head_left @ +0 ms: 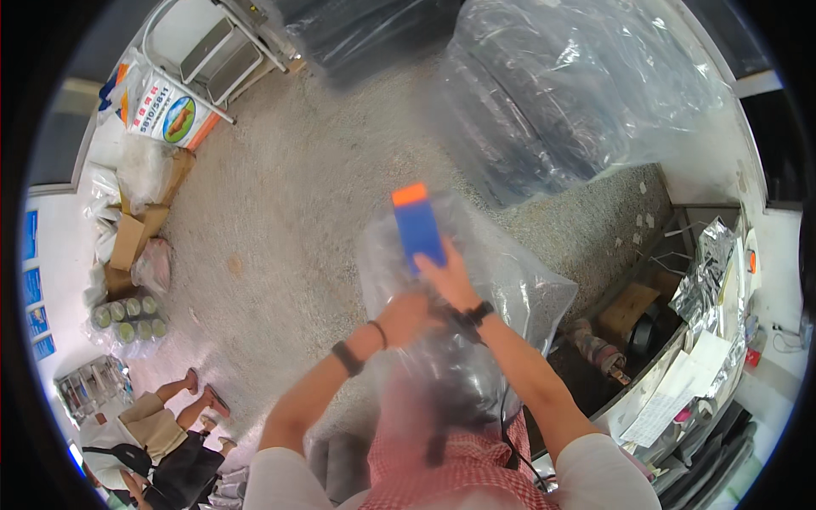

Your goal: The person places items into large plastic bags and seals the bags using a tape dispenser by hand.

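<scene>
A long blue box with an orange end [419, 223] is gripped at its near end by my right hand [449, 276], with the thumb lying along it. Under both hands spreads a large clear plastic bag [527, 293], bulging and wrinkled. My left hand [406, 319] is over the near part of this bag, just left of my right wrist. Motion blur smears its fingers, so what they hold, if anything, does not show. Beside the right wristband, a dark blurred thing [459, 323] lies between the hands; its kind is unclear.
Large plastic-wrapped bundles [569, 93] stand at the far right. A step ladder [217, 59] leans far left, above cardboard boxes [140, 238] and wrapped cans [127, 319]. Another person [157, 429] sits at the lower left. A cluttered bench [671, 374] runs along the right.
</scene>
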{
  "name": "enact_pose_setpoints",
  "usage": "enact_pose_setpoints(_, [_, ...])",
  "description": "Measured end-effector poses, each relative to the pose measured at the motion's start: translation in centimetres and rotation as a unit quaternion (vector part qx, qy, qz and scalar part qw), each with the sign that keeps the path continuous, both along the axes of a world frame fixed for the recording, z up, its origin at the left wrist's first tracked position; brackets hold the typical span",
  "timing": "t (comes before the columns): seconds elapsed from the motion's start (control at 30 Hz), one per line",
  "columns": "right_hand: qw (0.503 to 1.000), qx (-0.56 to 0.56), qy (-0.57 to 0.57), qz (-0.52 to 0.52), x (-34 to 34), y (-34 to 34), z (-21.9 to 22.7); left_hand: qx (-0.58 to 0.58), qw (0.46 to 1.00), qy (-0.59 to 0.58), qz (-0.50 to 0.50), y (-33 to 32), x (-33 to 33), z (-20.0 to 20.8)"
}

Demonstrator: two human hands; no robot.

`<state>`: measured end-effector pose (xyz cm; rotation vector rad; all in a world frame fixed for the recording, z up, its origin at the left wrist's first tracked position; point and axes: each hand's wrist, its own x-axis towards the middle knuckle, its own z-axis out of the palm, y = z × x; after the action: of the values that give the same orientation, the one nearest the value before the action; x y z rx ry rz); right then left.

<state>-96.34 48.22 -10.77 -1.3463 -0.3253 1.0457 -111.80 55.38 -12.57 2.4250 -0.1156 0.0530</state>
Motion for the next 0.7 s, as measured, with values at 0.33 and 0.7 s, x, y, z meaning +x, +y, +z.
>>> enact_pose_setpoints(0.33, [0.952,-0.079,-0.237,0.175,-1.6,-0.1,-2.7,-0.602,0.715,0.197,0.296,18.0,9.5,-0.4])
enact_pose_setpoints(0.7, [0.983,-0.173,-0.017,0.060,-0.7,0.3,3.2,-0.425,0.809,0.213,0.345,24.8,15.8,-11.5])
